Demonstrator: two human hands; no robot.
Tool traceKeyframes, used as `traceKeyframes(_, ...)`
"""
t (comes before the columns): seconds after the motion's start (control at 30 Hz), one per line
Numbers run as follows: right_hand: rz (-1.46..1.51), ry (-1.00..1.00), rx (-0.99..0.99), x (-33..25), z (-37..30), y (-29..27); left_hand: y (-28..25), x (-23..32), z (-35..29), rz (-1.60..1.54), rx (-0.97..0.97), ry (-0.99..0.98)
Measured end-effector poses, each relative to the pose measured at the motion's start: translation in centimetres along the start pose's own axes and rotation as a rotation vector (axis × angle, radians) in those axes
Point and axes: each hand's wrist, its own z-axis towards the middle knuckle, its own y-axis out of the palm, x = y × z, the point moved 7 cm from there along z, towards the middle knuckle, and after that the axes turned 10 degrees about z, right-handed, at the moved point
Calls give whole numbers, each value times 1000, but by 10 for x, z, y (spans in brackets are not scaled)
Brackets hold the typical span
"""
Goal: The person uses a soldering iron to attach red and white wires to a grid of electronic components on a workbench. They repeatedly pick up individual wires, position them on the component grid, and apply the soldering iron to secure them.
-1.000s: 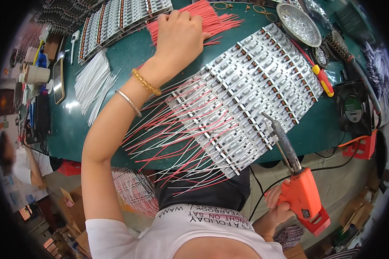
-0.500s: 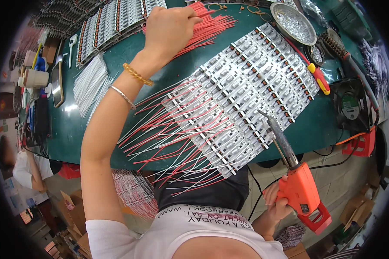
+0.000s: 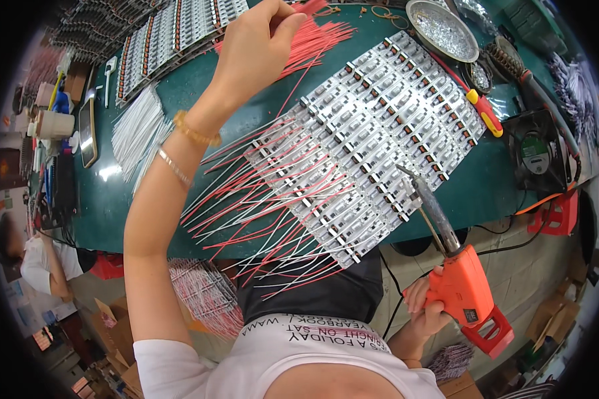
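Observation:
My left hand (image 3: 259, 43) is raised over a pile of red wires (image 3: 326, 41), thumb and fingers closed together with red wire blurred at their tips. One loose red wire slants from the pile toward the board panel. My right hand (image 3: 424, 306) grips the handle of an orange trigger-style soldering gun (image 3: 460, 282). Its metal tip points up over the lower right edge of a panel of small white circuit boards (image 3: 386, 120). Red and white wires (image 3: 259, 206) fan out from the panel's left rows, past the table's near edge.
White wires (image 3: 140, 130) lie left of my arm, beside a phone (image 3: 88, 130). More board panels (image 3: 173, 40) are stacked at the far left. A metal dish (image 3: 442, 30), a red-yellow screwdriver (image 3: 487, 114) and a black fan (image 3: 536, 153) stand right. Another person (image 3: 46, 263) sits at left.
My left hand has moved slightly up and left, and a single red wire now slants out of the pile. The panel has shifted slightly left; the soldering gun stays nearly in place.

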Motion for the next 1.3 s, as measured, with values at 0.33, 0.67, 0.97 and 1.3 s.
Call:
traceKeyframes(0.33,-45,48,-98,-6,-17,-9,-13,109,-153,-57,-187,-49)
traceKeyframes(0.67,-303,166,-55,-5,-22,-11,13,109,-168,119,-206,-50)
traceKeyframes(0.97,-503,109,-81,-8,-25,-15,13,109,-166,103,-247,-62)
traceKeyframes(1.3,-397,85,-135,-9,-12,-3,11,109,-168,123,-239,-67)
